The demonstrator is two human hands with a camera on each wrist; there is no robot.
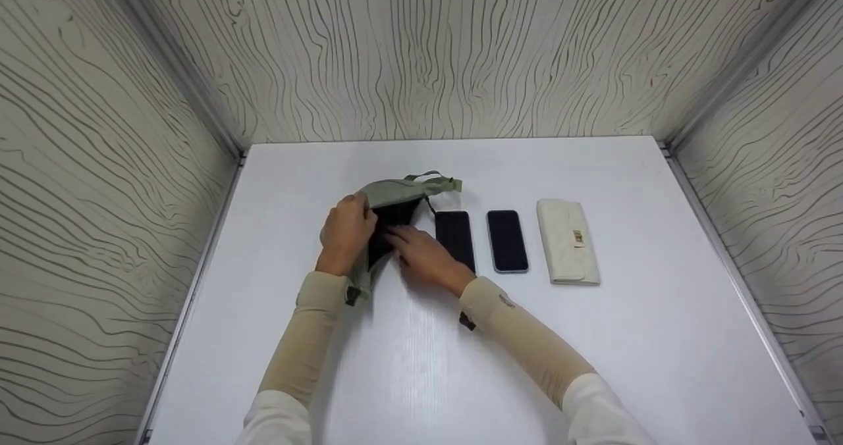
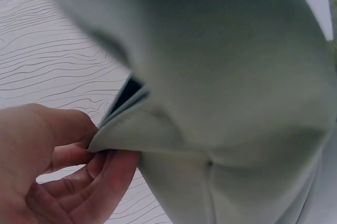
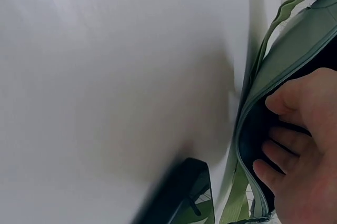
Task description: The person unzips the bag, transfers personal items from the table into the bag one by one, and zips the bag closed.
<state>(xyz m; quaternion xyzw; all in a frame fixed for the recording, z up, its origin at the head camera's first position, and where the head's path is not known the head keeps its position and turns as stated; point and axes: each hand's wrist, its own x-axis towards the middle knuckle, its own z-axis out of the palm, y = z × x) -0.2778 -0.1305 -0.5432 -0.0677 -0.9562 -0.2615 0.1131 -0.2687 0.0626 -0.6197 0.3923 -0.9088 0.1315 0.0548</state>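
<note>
A sage-green zippered bag (image 1: 395, 191) with webbing straps lies on the table, its mouth spread and its dark lining showing. My left hand (image 1: 347, 228) pinches the edge of that opening between thumb and fingers, and in the left wrist view the bag's fabric (image 2: 231, 103) fills most of the picture. My right hand (image 1: 425, 257) reaches into the mouth from the right. Its fingers (image 3: 279, 155) lie loosely bent against the dark inside, past the zipper edge, with nothing seen in them. A black phone (image 1: 454, 234) lies right beside the right hand, partly covered by it.
To the right of the black phone are a second, smaller phone (image 1: 507, 241) and a cream quilted wallet (image 1: 560, 241) with a gold clasp. All stand on a white table (image 1: 658, 340), enclosed by wood-grain patterned panels (image 1: 448, 56) at the back and sides.
</note>
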